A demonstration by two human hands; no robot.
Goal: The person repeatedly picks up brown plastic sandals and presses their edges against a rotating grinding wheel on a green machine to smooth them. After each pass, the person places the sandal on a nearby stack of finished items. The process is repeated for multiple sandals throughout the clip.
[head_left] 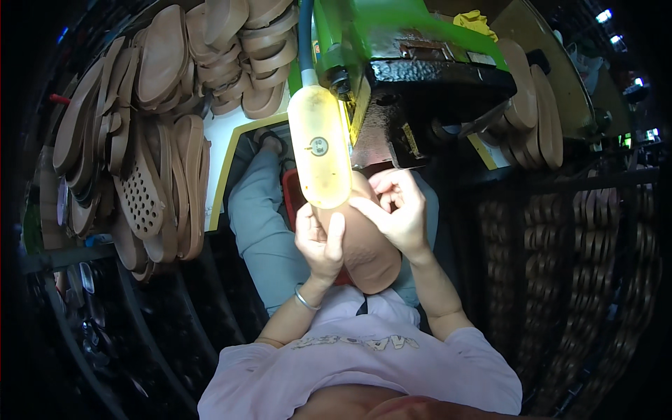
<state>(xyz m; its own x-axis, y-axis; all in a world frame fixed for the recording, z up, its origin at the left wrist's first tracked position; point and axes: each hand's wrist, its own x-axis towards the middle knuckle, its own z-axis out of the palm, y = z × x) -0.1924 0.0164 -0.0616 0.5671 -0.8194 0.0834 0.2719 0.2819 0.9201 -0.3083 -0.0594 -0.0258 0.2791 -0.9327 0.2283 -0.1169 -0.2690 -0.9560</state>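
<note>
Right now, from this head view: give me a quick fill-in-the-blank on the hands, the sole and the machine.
1. Both hands, left hand and right hand, hold one tan shoe sole under a machine painted ____.
2. The silver bangle sits on the ____ wrist.
3. The translucent yellow oblong guard hangs ____ the held sole.
4. Stacks of brown soles fill the rack on the person's ____ side.

Missing: green; left; above; left

pale pink short-sleeved shirt (364,367), grey trousers (262,210), silver bracelet (306,301) on left wrist.
</note>
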